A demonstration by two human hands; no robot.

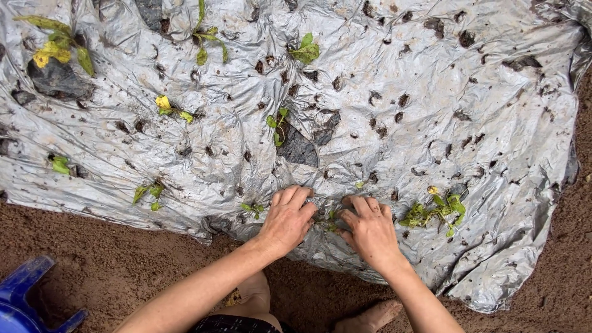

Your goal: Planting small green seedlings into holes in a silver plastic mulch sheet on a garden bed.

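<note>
Both hands, left hand (287, 219) and right hand (370, 229), press open fingers on the silver plastic sheet (394, 68) around a small seedling (332, 217).

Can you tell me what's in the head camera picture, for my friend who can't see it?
Two bare hands, left hand and right hand, press around a tiny green seedling poking through a crinkled silver plastic sheet spread over brown soil. More small seedlings dot the sheet, and a blue object sits at the lower left.

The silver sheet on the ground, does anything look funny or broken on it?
Yes. The silver sheet is crumpled and full of torn holes showing dark soil. The plant at top left has yellowed leaves, unlike the greener seedlings.
</note>
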